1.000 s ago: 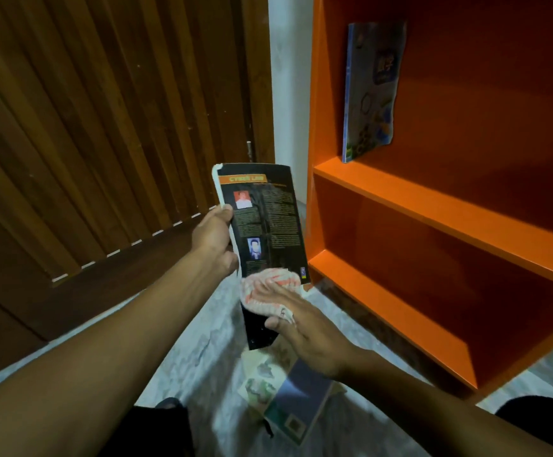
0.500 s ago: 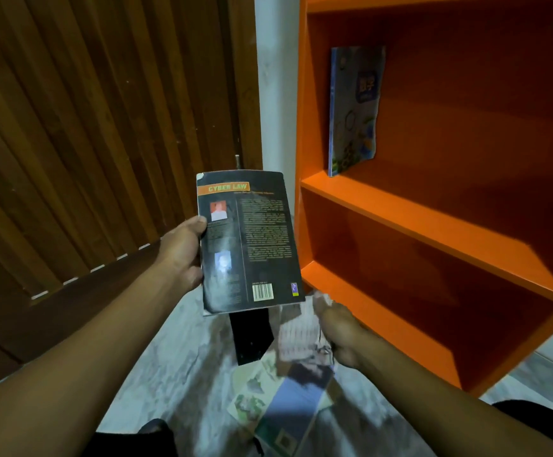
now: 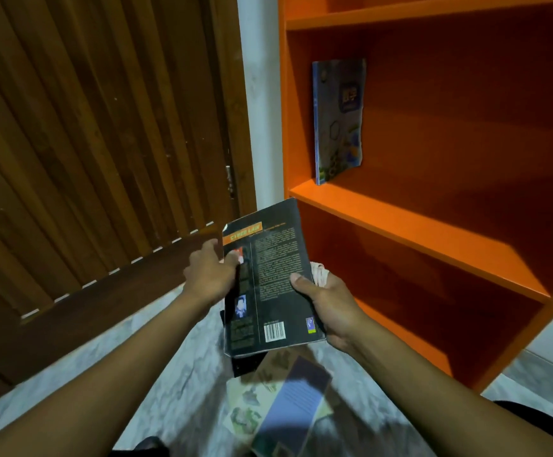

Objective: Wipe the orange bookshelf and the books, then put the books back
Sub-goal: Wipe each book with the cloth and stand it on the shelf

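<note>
Head view. At centre frame a dark paperback (image 3: 268, 278) is held back cover up, barcode toward the lower edge, between both hands. The left hand (image 3: 210, 275) grips its left edge, thumb on the cover near the orange title band; the right hand (image 3: 327, 305) clasps the right edge, thumb pressed on the cover, with a pale cloth (image 3: 318, 273) bunched behind the book under the fingers, apparently kept there so the wiping tool stays ready while the book is handled. The two-handed hold probably steadies the book for turning or for passing toward the shelves. In the right half of the frame stands the orange bookshelf (image 3: 417, 225); one blue book (image 3: 337, 120) stands upright in the left corner of its middle compartment, propped against the side wall. Low in the frame, more books (image 3: 281, 407) lie on the marble floor (image 3: 176, 374), not yet shelved. A slatted wooden door (image 3: 87, 143) fills the upper left.
</note>
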### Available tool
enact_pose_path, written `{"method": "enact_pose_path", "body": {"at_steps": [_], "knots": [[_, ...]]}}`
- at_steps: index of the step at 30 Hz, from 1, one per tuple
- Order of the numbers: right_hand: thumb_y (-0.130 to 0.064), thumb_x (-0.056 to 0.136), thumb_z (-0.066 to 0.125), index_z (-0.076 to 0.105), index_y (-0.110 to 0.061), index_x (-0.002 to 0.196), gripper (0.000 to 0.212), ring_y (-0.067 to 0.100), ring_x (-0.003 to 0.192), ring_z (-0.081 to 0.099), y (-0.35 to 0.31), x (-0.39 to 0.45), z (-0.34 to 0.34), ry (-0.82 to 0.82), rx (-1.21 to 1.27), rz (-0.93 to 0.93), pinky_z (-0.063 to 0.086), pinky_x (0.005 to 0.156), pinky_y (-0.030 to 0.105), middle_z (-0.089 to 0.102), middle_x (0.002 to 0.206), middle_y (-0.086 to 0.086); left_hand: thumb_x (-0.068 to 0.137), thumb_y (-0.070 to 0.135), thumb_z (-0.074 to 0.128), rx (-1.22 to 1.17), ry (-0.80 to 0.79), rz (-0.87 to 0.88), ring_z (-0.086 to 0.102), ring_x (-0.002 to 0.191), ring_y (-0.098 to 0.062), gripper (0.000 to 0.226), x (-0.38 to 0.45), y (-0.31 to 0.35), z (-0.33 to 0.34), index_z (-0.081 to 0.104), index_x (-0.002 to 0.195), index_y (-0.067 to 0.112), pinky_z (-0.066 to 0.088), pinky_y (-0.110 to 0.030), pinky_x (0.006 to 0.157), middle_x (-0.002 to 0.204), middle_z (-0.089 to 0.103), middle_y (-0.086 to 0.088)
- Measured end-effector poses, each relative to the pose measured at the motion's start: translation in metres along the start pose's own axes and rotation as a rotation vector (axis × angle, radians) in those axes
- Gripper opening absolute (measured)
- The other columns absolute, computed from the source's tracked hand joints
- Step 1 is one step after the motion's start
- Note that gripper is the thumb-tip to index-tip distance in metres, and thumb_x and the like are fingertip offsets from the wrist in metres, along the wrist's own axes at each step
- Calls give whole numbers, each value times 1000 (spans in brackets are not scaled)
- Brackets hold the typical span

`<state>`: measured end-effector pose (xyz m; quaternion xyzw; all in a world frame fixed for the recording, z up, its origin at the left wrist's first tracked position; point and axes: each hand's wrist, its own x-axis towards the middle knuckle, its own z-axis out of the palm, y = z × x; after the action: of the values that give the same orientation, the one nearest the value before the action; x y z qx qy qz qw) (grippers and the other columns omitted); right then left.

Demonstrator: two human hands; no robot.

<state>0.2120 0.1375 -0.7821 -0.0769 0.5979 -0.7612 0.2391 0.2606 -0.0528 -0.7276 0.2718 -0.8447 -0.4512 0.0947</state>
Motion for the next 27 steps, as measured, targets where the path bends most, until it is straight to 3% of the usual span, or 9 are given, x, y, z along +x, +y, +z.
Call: {"method": "enact_pose_path", "body": {"at_steps": [4,6,8,10,12,16,21,25,27], "knots": [[-55,81,71,52,-21,135,66,32,122,61,10,-2,8,128,-309,-127,51,101,55,63,133,7,104,32,48,-214,-218,125,57,92,1,28,-30,26,19,41,130,35,49,-28,76,104,57,20],[-42,91,64,53,-21,128,44,26,104,66,10,-11,11,170,-546,-289,55,88,49,68,115,5,103,33,49,-403,-358,64,59,92,-1,32,-40,33,33,37,130,46,50,-28,72,107,59,21],[-30,98,58,51,-27,122,25,20,87,65,13,-20,13,179,-764,-468,53,72,43,68,98,0,102,31,54,-529,-317,42,65,96,-13,36,-41,33,43,39,130,47,56,-36,74,113,64,12],[-28,99,59,46,-33,131,35,18,87,64,17,-25,17,157,-874,-580,46,65,32,69,101,-4,101,25,57,-605,-184,34,70,91,-19,31,-38,33,46,47,129,33,60,-39,71,107,69,0],[-28,97,61,39,-38,142,52,11,99,63,19,-24,19,126,-914,-590,46,73,21,67,118,-9,101,21,57,-648,-86,21,72,89,-20,25,-36,32,45,55,126,22,61,-39,71,104,72,-4],[-35,95,55,41,-39,147,54,4,137,42,12,-21,16,41,-894,-647,38,112,38,49,147,-16,102,15,53,-725,6,21,73,95,-21,23,-26,27,36,58,124,19,62,-36,71,109,74,-3],[-35,103,48,62,-24,128,30,11,121,60,-10,-14,9,-29,-505,-522,49,101,36,66,128,-8,104,16,49,-666,16,65,72,95,-19,26,-17,25,19,54,129,19,60,-36,75,106,73,-2],[-33,105,45,66,-20,111,25,34,103,70,-33,-2,-6,280,-53,-329,54,93,56,74,110,11,104,19,47,-508,-60,155,74,86,-10,26,-12,21,2,53,128,26,57,-24,64,99,73,8],[-31,105,46,67,-30,108,21,22,109,68,-44,3,-17,386,-77,-422,51,101,53,72,116,1,104,20,46,-417,-113,190,74,85,-7,26,-12,19,-5,55,128,27,55,-19,59,101,74,7]]}}
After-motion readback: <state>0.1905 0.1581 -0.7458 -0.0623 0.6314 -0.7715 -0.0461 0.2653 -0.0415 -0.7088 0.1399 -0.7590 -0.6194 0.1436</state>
